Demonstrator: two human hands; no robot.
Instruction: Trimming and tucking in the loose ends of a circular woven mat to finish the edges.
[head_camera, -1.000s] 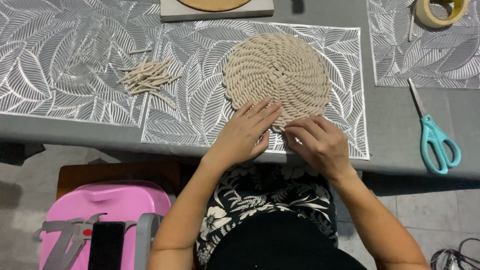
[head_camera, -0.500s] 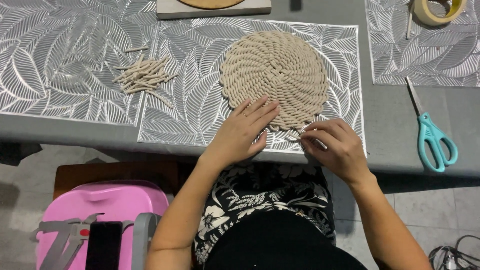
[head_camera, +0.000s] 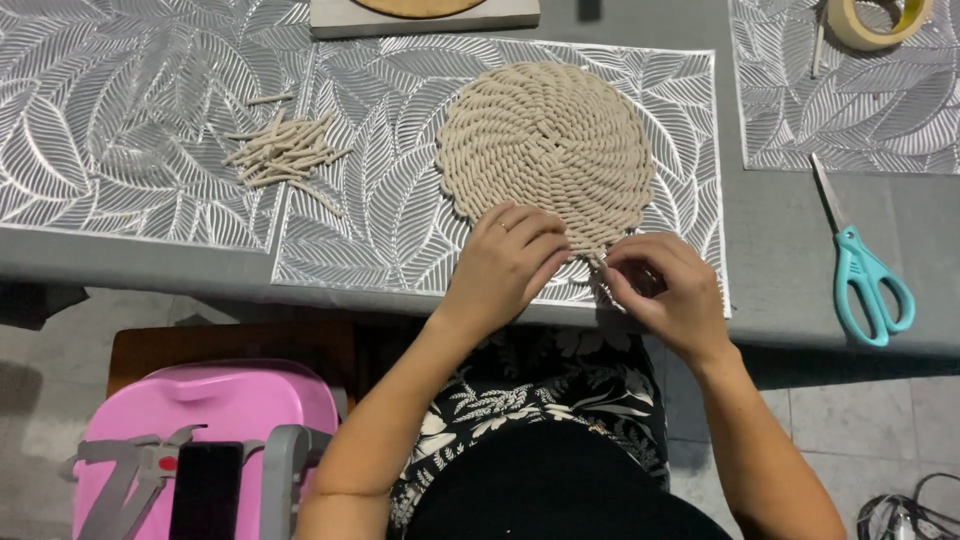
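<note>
Two hands (head_camera: 590, 275) at woven rope mat (head_camera: 547, 150) — scissors (head_camera: 862, 270), cord scraps (head_camera: 285, 152) aside

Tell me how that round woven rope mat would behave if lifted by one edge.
The round rope mat is coiled cord lying flat, so it would probably sag rather than stay stiff. It looks light for its size. Its ribbed surface should grip; the left hand rests flat on it, the right hand pinches its edge.

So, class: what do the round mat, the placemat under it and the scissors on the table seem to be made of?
Round mat: matte beige cord, probably cotton, coiled in twisted spirals.
Placemat: shiny silver openwork leaf pattern, likely pressed vinyl or plastic.
Scissors: grey metal blades, glossy teal handles, apparently plastic.
</note>
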